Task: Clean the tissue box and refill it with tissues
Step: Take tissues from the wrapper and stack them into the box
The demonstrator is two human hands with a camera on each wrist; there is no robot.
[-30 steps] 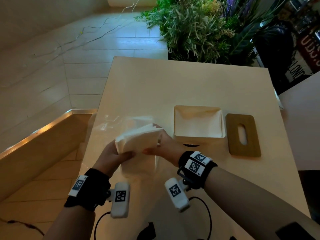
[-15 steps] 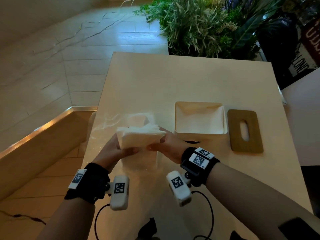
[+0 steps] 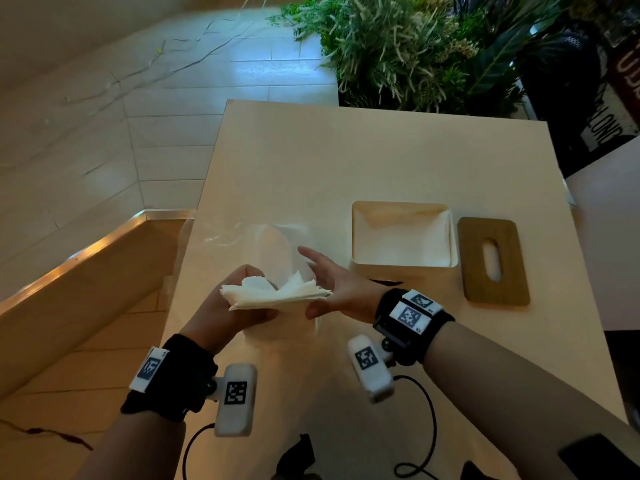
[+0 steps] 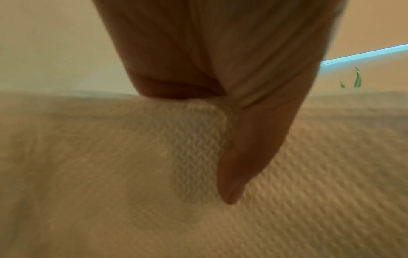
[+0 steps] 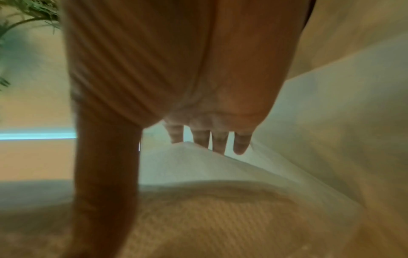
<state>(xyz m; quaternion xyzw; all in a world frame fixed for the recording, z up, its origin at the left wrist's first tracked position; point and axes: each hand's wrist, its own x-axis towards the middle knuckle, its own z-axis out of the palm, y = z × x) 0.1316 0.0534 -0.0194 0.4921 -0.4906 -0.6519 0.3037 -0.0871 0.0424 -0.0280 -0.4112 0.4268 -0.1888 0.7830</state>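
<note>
My left hand (image 3: 254, 294) grips a stack of white tissues (image 3: 277, 295) a little above the table, and the stack lies roughly flat with its top sheets ruffled. The left wrist view shows my thumb (image 4: 243, 165) pressed on the embossed tissue (image 4: 132, 174). My right hand (image 3: 322, 282) is spread with straight fingers (image 5: 220, 144), its palm against the stack's right end. The white tissue box (image 3: 401, 205) stands open and empty to the right. Its wooden lid (image 3: 474, 265), with an oval slot, lies flat beside it.
A clear plastic wrapper (image 3: 242, 237) lies on the table (image 3: 346, 161) under my hands. Green plants (image 3: 398, 46) stand beyond the far edge. The table's left edge drops to a tiled floor (image 3: 104, 150). Black cables (image 3: 429, 427) trail near the front edge.
The stack has tipped from upright to flat and come nearer to me. My right hand has let go and spread its fingers; the left hand keeps hold.
</note>
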